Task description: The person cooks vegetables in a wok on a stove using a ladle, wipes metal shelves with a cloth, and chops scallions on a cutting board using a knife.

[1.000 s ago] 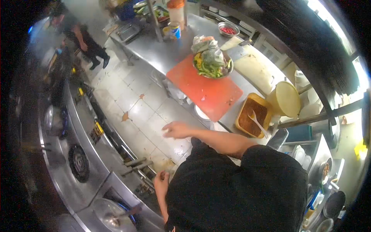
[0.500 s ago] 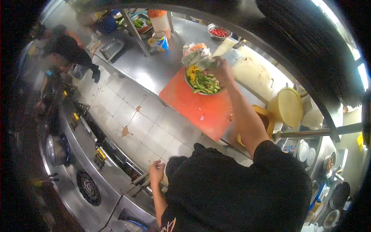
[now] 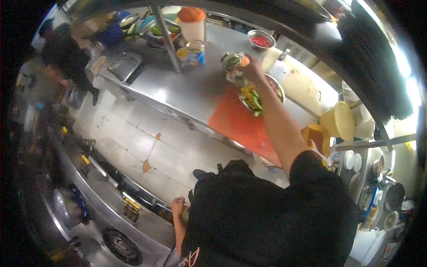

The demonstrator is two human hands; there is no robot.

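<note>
My right hand (image 3: pixel 251 67) reaches over the counter, its fingers closed on a crumpled grey-green and white bundle (image 3: pixel 233 61); I cannot tell if it is cloth or a bag. Beneath my forearm a metal bowl (image 3: pixel 282 87) holds green strips (image 3: pixel 255 101) and yellow pieces, partly hidden by the arm. The bowl stands at the far end of an orange-red cutting board (image 3: pixel 235 122). Low at my left side, my left hand (image 3: pixel 178 206) hangs with curled fingers, away from the counter, and nothing shows in it.
On the steel counter (image 3: pixel 151 89) stand a bowl of red pieces (image 3: pixel 260 41), a can (image 3: pixel 195 51), an orange-lidded container (image 3: pixel 192 26) and a metal tray (image 3: pixel 125 67). A yellow tub (image 3: pixel 338 121) is at right. A stove (image 3: pixel 122 244) lies left; people (image 3: pixel 75 58) stand far left.
The view has shifted, so the counter sits further right. My right hand has moved the bundle from above the bowl to beyond its far left side. My left hand stays low.
</note>
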